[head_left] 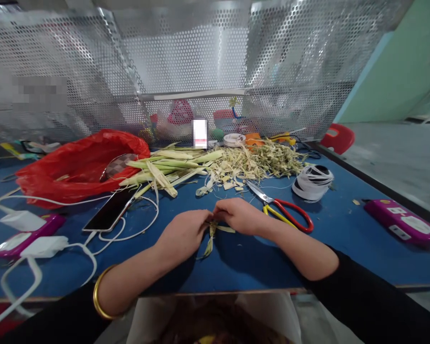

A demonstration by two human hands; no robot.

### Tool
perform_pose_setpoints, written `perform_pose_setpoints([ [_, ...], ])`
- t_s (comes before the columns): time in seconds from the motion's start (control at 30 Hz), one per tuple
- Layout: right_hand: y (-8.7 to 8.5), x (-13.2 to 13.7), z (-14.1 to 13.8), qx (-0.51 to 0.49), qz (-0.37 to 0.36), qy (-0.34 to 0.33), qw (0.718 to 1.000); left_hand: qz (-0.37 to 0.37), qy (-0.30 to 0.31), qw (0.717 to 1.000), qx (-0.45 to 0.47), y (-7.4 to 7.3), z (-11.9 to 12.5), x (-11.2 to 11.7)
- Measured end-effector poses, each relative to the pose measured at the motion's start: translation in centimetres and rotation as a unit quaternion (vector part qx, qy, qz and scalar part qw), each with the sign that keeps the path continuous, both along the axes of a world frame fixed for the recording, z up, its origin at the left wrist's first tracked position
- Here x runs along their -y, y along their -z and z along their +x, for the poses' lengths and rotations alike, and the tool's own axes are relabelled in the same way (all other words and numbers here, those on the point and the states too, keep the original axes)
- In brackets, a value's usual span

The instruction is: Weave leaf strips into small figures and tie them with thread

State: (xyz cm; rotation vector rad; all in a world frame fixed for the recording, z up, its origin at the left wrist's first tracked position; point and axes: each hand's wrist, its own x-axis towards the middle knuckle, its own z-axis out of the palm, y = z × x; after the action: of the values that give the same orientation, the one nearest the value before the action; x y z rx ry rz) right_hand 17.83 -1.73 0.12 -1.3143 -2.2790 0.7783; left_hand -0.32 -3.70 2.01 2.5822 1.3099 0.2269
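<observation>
My left hand (185,233) and my right hand (241,216) meet at the middle of the blue table (258,258), fingertips pinched together. Between them is a small knotted or folded piece of pale corn husk (211,239). One greenish end of it hangs toward me, and a short flat strip sticks out to the right under my right hand. My fingers partly hide the upper part of the husk. Close to my right forearm lie scissors (301,226) with red and yellow handles, blades partly open and pointing away.
Long husk leaves (165,165) and a heap of dry scraps (236,165) lie beyond my hands. A red plastic bag (75,148), phone (109,210) and white cables are left; wound white string (312,182) and a purple pack (403,220) are right. A perforated metal screen (200,57) stands behind.
</observation>
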Motion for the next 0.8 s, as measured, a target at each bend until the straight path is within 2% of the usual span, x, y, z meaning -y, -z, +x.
perform_pose_setpoints([
  [0.17,-0.4,0.4,0.2,0.015,-0.012,-0.016,1.0,0.017,0.03,0.999,-0.011,0.2,-0.5,-1.9],
  [0.4,-0.9,0.4,0.7,-0.003,-0.046,-0.047,0.998,0.058,0.106,0.989,-0.083,-0.3,-1.0,-3.9],
  [0.5,-1.2,0.4,0.8,-0.018,-0.073,-0.053,0.996,0.051,0.097,0.992,-0.059,-0.5,-1.2,-4.6],
  [0.57,-1.3,0.5,0.8,-0.02,-0.086,-0.051,0.995,-0.008,0.07,0.997,0.008,-0.4,-1.2,-4.8],
  [0.63,-1.4,0.5,0.8,-0.022,-0.091,-0.048,0.994,-0.107,0.033,0.989,0.099,0.0,-1.0,-4.9],
  [0.7,-1.5,0.5,0.9,-0.023,-0.093,-0.043,0.994,-0.221,-0.008,0.958,0.185,0.4,-0.8,-4.9],
  [0.8,-1.5,0.5,1.0,-0.023,-0.094,-0.045,0.994,-0.366,-0.054,0.891,0.263,0.8,-0.3,-4.6],
])
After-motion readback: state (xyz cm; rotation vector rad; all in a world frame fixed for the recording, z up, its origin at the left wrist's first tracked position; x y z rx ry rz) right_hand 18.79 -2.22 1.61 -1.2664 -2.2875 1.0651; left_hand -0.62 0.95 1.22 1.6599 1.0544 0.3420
